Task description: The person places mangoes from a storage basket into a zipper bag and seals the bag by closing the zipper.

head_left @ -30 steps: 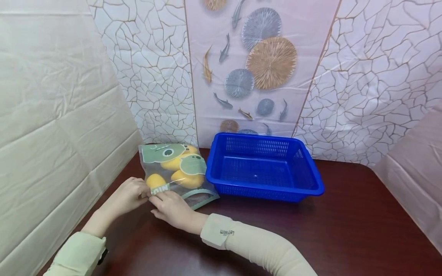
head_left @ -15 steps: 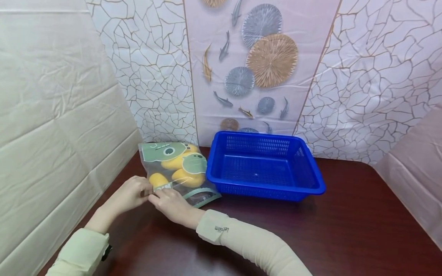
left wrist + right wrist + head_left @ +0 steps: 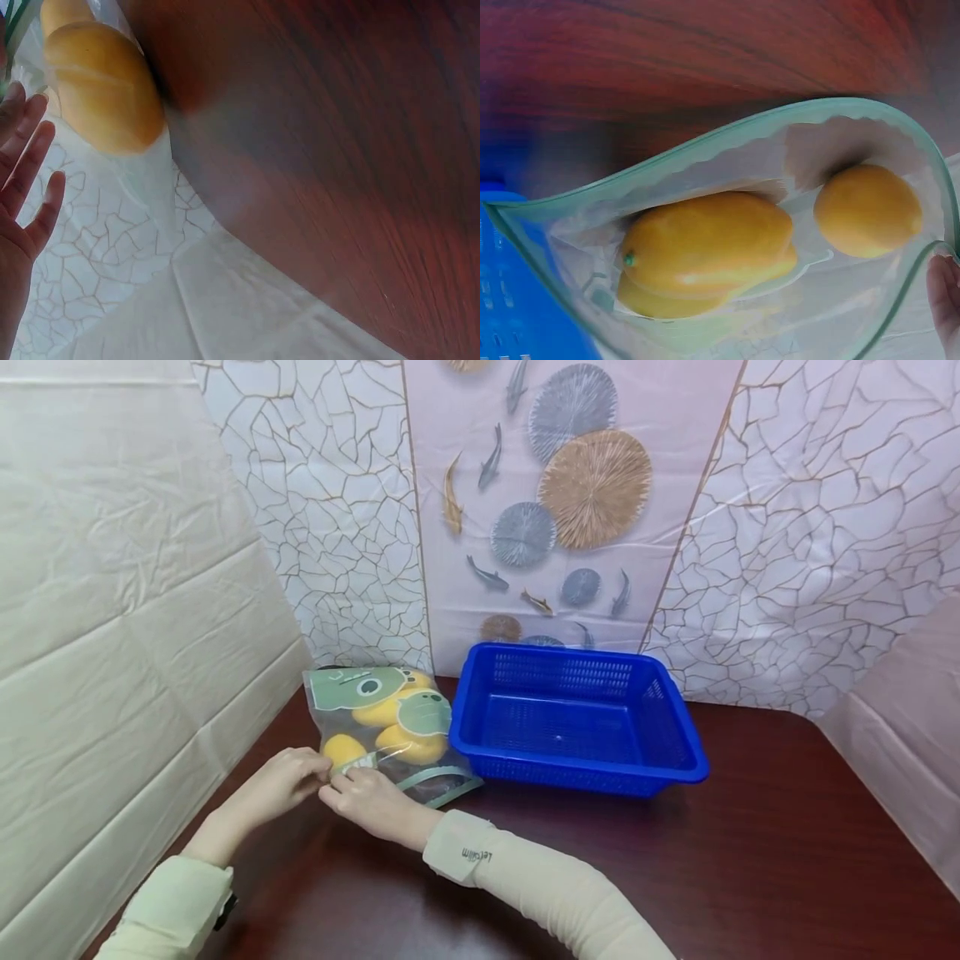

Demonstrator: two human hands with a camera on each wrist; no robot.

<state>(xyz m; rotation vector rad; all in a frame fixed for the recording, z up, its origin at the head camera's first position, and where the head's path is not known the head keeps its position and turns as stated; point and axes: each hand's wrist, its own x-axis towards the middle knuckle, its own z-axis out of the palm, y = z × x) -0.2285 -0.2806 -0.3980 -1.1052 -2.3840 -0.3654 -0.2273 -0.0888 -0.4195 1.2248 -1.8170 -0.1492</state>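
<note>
A clear plastic bag (image 3: 333, 710) with green print lies at the table's left, its mouth towards me. Yellow mangoes (image 3: 411, 745) show through it; the right wrist view looks through the gaping mouth onto a mango (image 3: 709, 244) with a green stem end and a rounder yellow one (image 3: 868, 211). My left hand (image 3: 288, 781) pinches the mouth's left corner. In the left wrist view that hand's (image 3: 22, 172) other fingers spread beside a mango (image 3: 105, 94). Right against it, my right hand (image 3: 371, 802) grips the mouth's edge, thumb and fingers together.
A blue basket (image 3: 577, 768) with slotted walls stands just right of the bag, close to its corner. Dark reddish wooden table (image 3: 772, 827) extends to the right and front. Pale cloth (image 3: 150, 635) hangs along the left, and a patterned backdrop (image 3: 345, 527) stands behind.
The view has tilted down slightly. Both hands stay at the bag's mouth with small finger shifts; the right hand has edged left, and the label by its fingers is now more folded.
</note>
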